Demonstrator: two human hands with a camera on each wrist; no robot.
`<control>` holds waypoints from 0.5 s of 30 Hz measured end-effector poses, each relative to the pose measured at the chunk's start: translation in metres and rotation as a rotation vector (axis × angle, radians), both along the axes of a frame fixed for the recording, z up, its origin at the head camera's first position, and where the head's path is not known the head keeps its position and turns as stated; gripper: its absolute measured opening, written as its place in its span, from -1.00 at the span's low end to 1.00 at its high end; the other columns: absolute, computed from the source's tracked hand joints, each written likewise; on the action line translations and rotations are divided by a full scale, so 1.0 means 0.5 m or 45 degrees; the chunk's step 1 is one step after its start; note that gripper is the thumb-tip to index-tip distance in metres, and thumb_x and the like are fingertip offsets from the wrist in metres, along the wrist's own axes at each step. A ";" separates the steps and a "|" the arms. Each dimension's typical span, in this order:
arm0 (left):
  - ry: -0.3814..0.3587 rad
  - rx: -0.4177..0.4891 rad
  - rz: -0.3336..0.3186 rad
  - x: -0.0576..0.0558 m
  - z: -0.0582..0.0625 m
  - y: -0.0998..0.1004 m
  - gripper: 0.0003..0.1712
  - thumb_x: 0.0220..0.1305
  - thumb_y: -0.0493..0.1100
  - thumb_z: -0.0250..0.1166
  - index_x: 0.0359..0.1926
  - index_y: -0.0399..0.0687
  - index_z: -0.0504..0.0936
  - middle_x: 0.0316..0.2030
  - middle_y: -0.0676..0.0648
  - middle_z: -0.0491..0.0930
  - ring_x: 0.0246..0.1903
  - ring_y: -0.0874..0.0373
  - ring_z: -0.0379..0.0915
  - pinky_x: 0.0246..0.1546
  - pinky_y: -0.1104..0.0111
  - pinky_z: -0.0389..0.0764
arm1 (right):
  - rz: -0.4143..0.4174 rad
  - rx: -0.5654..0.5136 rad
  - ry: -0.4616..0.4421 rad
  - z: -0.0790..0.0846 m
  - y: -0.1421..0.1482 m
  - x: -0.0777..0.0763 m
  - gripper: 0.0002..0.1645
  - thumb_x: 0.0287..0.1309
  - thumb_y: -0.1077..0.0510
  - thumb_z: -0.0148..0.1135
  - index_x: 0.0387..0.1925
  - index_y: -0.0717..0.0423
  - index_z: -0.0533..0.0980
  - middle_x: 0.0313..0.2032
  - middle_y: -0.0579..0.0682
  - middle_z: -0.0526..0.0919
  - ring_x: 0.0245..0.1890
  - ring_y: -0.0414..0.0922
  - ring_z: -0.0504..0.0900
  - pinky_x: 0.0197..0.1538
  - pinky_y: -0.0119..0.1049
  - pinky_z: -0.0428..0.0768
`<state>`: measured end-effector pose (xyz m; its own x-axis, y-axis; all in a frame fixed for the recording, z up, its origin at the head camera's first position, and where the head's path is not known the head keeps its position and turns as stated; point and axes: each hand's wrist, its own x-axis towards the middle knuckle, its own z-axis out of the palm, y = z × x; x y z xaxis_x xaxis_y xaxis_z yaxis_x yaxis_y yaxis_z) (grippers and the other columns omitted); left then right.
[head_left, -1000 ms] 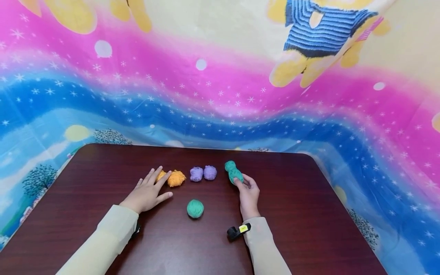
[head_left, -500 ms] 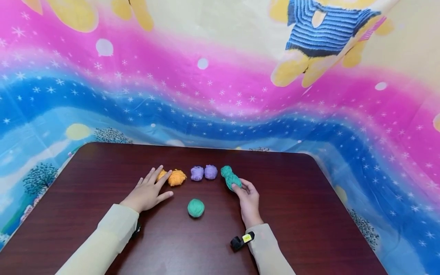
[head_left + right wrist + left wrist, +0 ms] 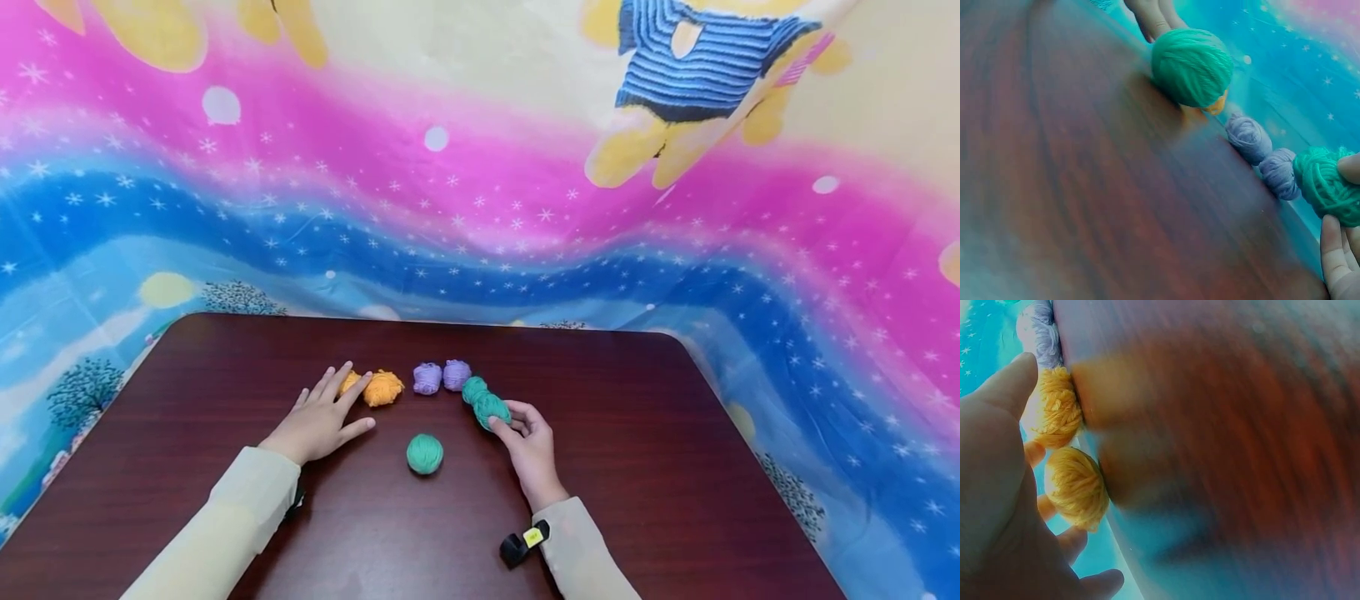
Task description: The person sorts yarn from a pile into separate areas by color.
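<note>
My left hand lies with fingers spread, reaching over the left one of two orange yarn balls. In the left wrist view both orange balls show just beyond the palm and fingers. My right hand pinches a green yarn bundle between thumb and fingers; it has two rounded lobes, the smaller one pointing away to the far left. That far lobe comes close to the right one of two purple yarn balls. A separate, smooth green yarn ball sits between my hands, nearer to me.
Everything is on a dark reddish-brown table with rounded far corners. Behind its far edge hangs a colourful printed cloth. A black wrist strap with a camera sticks out from the right sleeve.
My right hand has moved left and toward me, carrying the green yarn bundle from right of the purple balls to close beside them. My left hand has stayed where it was.
</note>
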<state>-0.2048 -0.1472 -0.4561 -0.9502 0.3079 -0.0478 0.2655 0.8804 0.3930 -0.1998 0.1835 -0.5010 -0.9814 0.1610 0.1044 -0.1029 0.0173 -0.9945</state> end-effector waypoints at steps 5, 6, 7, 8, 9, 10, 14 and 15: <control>0.003 -0.006 0.002 0.000 0.000 0.000 -0.11 0.46 0.24 0.17 0.61 0.00 0.07 0.58 -0.32 -0.17 0.52 -0.40 -0.27 0.36 -0.39 -0.04 | 0.043 0.094 0.010 -0.001 -0.003 0.006 -0.61 0.11 0.28 0.50 0.00 0.19 0.64 -0.09 0.15 0.68 -0.15 -0.07 0.62 -0.11 -0.40 0.63; 0.002 -0.006 0.003 0.000 0.000 -0.001 -0.10 0.46 0.24 0.17 0.61 0.00 0.07 0.58 -0.32 -0.17 0.52 -0.40 -0.27 0.36 -0.39 -0.05 | 0.050 0.107 0.007 0.001 -0.004 0.008 -0.62 0.10 0.28 0.50 -0.01 0.18 0.64 -0.09 0.14 0.68 -0.15 -0.07 0.62 -0.11 -0.40 0.63; 0.002 -0.007 0.002 -0.001 -0.001 -0.001 -0.10 0.46 0.24 0.17 0.61 0.00 0.07 0.58 -0.32 -0.18 0.52 -0.39 -0.27 0.36 -0.39 -0.05 | 0.060 0.111 0.001 0.002 -0.004 0.010 -0.62 0.10 0.28 0.50 -0.01 0.17 0.64 -0.09 0.13 0.68 -0.14 -0.06 0.62 -0.11 -0.40 0.64; 0.001 -0.007 0.002 -0.001 -0.001 -0.001 -0.10 0.46 0.24 0.17 0.62 0.00 0.07 0.58 -0.32 -0.18 0.53 -0.39 -0.28 0.36 -0.39 -0.05 | 0.069 0.114 -0.015 0.005 -0.005 0.011 -0.63 0.11 0.29 0.49 -0.02 0.18 0.64 -0.09 0.14 0.68 -0.13 -0.04 0.62 -0.12 -0.39 0.64; 0.006 -0.007 0.002 -0.002 -0.002 -0.001 -0.10 0.46 0.24 0.17 0.61 0.00 0.07 0.58 -0.32 -0.17 0.52 -0.40 -0.27 0.36 -0.39 -0.05 | 0.078 0.120 -0.023 0.006 -0.005 0.013 -0.63 0.11 0.28 0.49 -0.02 0.19 0.64 -0.10 0.14 0.68 -0.13 -0.04 0.62 -0.11 -0.40 0.64; 0.004 -0.007 0.001 -0.002 -0.003 -0.001 -0.10 0.46 0.23 0.17 0.62 0.00 0.06 0.58 -0.32 -0.18 0.53 -0.39 -0.28 0.36 -0.39 -0.05 | 0.090 0.128 -0.031 0.007 -0.005 0.014 -0.63 0.11 0.27 0.50 -0.02 0.18 0.64 -0.10 0.14 0.68 -0.12 -0.03 0.62 -0.11 -0.39 0.65; -0.003 -0.006 0.002 -0.003 -0.003 -0.002 -0.10 0.46 0.23 0.17 0.62 -0.01 0.05 0.58 -0.32 -0.19 0.53 -0.40 -0.29 0.36 -0.40 -0.06 | 0.137 0.171 -0.039 0.008 -0.007 0.016 -0.62 0.10 0.23 0.53 -0.03 0.18 0.63 -0.14 0.13 0.67 -0.11 -0.02 0.63 -0.10 -0.38 0.66; -0.001 -0.004 0.001 -0.003 -0.003 -0.002 -0.10 0.46 0.23 0.17 0.62 -0.01 0.06 0.58 -0.32 -0.19 0.52 -0.40 -0.29 0.36 -0.40 -0.06 | 0.150 0.181 -0.026 0.007 -0.006 0.017 -0.61 0.08 0.21 0.54 -0.04 0.17 0.64 -0.15 0.12 0.67 -0.12 -0.04 0.63 -0.10 -0.37 0.66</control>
